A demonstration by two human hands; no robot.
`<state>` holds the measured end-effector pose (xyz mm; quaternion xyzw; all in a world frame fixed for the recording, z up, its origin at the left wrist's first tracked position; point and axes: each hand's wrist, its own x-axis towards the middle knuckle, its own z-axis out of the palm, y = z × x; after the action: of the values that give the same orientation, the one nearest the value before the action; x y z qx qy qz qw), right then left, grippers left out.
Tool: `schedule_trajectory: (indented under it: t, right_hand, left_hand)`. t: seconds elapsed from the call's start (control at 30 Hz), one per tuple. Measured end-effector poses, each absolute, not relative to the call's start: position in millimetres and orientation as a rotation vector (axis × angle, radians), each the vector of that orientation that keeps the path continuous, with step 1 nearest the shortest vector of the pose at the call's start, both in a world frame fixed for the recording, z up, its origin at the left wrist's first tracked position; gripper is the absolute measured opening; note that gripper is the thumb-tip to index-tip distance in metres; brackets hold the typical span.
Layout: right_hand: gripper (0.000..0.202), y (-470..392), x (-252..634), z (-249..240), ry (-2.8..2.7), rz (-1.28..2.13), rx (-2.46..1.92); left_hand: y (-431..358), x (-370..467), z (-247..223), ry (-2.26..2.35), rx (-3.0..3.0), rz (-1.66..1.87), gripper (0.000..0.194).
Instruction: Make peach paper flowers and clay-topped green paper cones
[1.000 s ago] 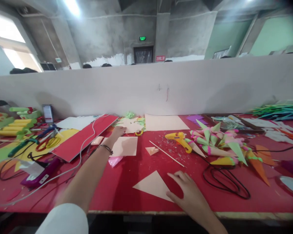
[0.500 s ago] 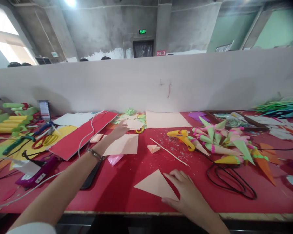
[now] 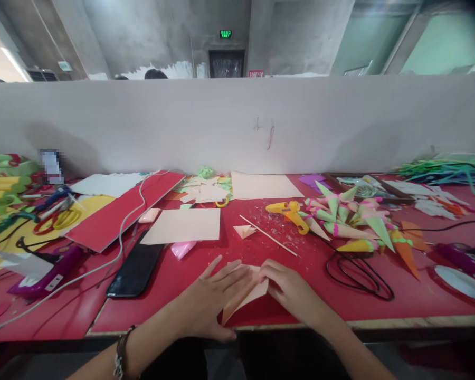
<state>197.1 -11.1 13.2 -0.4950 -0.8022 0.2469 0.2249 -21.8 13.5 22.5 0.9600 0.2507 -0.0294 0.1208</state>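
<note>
At the table's front edge lies a peach sheet of paper, partly folded over and mostly covered by my hands. My left hand rests flat across its left side, with the fingers stretched out and the thumb apart. At the paper's upper right corner, my right hand has its fingers closed on the edge. Just beyond the hands are a small folded peach paper piece and a thin wooden stick.
A yellow glue gun with a black cord lies beside a pile of paper cones. To the left are a black phone, a peach sheet, a red board and a purple power strip. A pale partition stands behind.
My left hand has come back from the paper scraps at the rear onto the peach sheet. The sheet has been turned and partly folded, and my right hand has closed on its corner.
</note>
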Motion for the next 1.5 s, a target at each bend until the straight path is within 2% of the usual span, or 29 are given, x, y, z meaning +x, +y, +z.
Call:
schedule_trajectory:
  t: [0.2, 0.33, 0.47, 0.6, 0.73, 0.93, 1.13, 1.33, 1.5]
  right_hand:
    - [0.025, -14.8, 213.4, 3.3, -2.262, 0.637, -1.250]
    - [0.030, -29.4, 220.3, 1.5, -2.397, 0.384, -1.290]
    - [0.024, -39.2, 223.3, 4.3, -2.514, 0.272, -1.241]
    - [0.020, -38.0, 225.6, 8.7, -2.491, 0.376, -1.232]
    - [0.031, -30.8, 224.6, 10.0, -2.420, 0.598, -1.206]
    - [0.031, -18.0, 213.0, 4.8, -2.444, 0.497, -1.304]
    - [0.029, -10.3, 201.9, 2.5, -2.403, 0.322, -1.367]
    - [0.025, -6.2, 192.2, 4.5, -2.372, 0.220, -1.703]
    - [0.023, -6.1, 185.0, 5.5, -2.357, 0.101, -1.789]
  left_hand:
    - [-10.1, -15.4, 5.7, 0.799, 2.923, -0.098, 0.086]
    - [-27.9, -2.0, 7.8, 1.036, 2.970, -0.137, 0.060]
    - [-33.1, 5.6, 11.9, 1.143, 2.963, -0.063, 0.037]
    - [-29.3, 1.1, 15.7, 1.164, 2.874, 0.014, 0.025]
    - [-27.8, -6.0, 17.8, 1.252, 2.726, 0.157, 0.021]
    - [-28.1, -12.4, 8.5, 1.301, 2.545, 0.401, 0.021]
    - [-24.3, -14.3, 7.4, 1.395, 2.508, 0.379, 0.023]
    - [-26.3, -10.7, 10.9, 1.615, 2.553, 0.282, 0.026]
    - [-27.8, -4.3, 7.4, 1.743, 2.593, 0.151, 0.030]
